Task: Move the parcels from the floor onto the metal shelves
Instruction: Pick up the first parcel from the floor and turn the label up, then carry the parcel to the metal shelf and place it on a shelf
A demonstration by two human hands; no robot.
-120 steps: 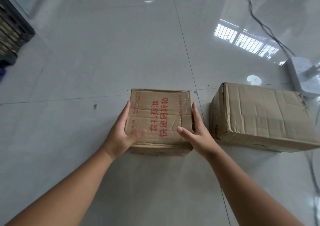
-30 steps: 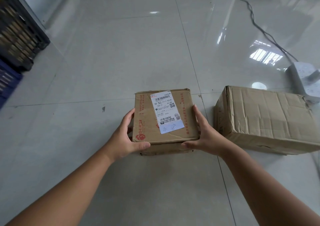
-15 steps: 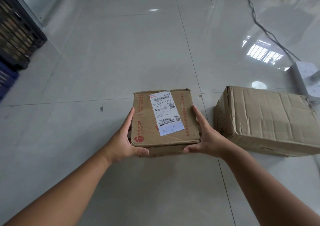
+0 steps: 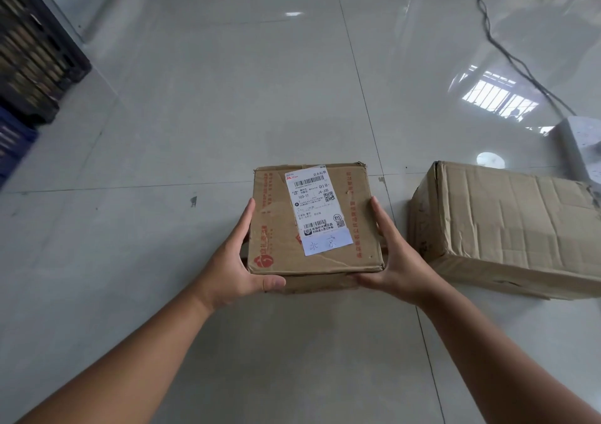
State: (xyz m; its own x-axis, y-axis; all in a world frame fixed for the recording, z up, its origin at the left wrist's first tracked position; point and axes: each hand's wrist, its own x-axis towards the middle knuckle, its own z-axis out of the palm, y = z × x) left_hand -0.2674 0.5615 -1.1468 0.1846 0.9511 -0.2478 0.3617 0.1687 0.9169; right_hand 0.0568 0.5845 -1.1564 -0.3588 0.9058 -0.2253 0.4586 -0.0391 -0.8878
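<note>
A small brown cardboard parcel (image 4: 276,228) with red print and a white shipping label on its top face is held between both hands, just above the glossy floor. My left hand (image 4: 232,262) grips its left side with the thumb under the near edge. My right hand (image 4: 395,257) grips its right side. A larger creased cardboard parcel (image 4: 507,225) lies on the floor to the right, a short gap from my right hand. No metal shelves are visible in this view.
Dark slatted crates (image 4: 32,49) and a blue crate (image 4: 13,140) stand at the left edge. A black cable (image 4: 507,49) runs across the tiled floor (image 4: 195,98) at the upper right to a white power strip (image 4: 582,143) behind the larger parcel.
Four seconds ago the red-lettered face pointed up; the parcel has been turned so the labelled face is on top. Over the last second it has barely moved.
</note>
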